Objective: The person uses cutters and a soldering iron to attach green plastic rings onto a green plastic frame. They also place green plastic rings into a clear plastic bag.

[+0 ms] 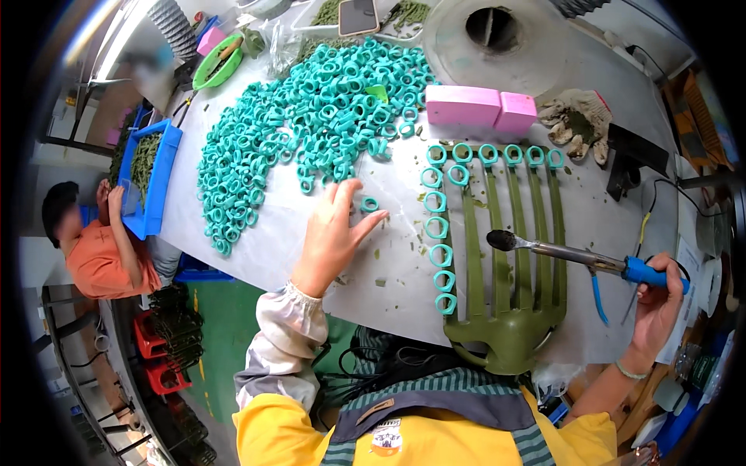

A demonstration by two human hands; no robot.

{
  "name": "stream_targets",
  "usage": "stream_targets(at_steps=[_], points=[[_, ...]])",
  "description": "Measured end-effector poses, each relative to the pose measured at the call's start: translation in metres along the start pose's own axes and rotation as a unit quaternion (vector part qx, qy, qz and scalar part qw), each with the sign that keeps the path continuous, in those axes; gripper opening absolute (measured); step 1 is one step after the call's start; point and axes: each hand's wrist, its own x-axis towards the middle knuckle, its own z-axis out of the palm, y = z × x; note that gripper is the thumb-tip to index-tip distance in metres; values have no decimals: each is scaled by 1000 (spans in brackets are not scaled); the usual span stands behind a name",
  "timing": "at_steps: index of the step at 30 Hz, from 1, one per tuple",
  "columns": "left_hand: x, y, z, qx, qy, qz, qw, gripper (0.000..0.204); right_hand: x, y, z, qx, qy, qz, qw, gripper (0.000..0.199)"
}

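Your left hand [332, 233] is flat and spread on the table [404, 217], fingers wide, holding nothing, fingertips just beside a single teal ring [370, 204] lying loose ahead of the big heap of rings [311, 116]. Your right hand [659, 299] is closed round the blue grip of the soldering iron [575, 255], its dark tip hovering over the green fork-shaped frame [505, 264].

By the look of it, you're mid-way through seating rings: a row sits across the tine ends and a column runs down the left tine, all smooth, rounded, rubbery-looking plastic against the matt olive frame. The next move seems to call for pinching that lone ring and setting it square at the frame before the hot tip comes near. Keep your fingers off that metal shaft.

Pink blocks [482, 107] sit touching each other just beyond the frame, a dirty work glove [579, 124] near them. Green flakes speckle the pale tabletop.
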Motion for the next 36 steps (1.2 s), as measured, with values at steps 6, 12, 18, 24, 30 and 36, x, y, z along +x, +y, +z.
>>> stream_targets(at_steps=[6, 12, 18, 24, 30, 36], points=[[-9, -15, 3, 45, -25, 143, 988, 36, -6, -2, 7, 22, 9, 19, 1000, 25], [-15, 5, -10, -72, -90, 5, 993, 54, -8, 3, 3, 36, -4, 22, 999, 25], [-22, 8, -4, -79, -62, -42, 994, 54, -6, 5, -2, 45, 5, 6, 999, 23], [-19, -1, -7, -169, -105, 5, 980, 40, -7, 6, -5, 54, -9, -3, 999, 22], [-20, 3, -1, -106, -40, -38, 993, 22, -10, 4, -3, 45, -1, 5, 999, 22], [-5, 48, -23, -306, -84, -75, 945, 27, -9, 9, 6, 42, -1, 13, 999, 23]])
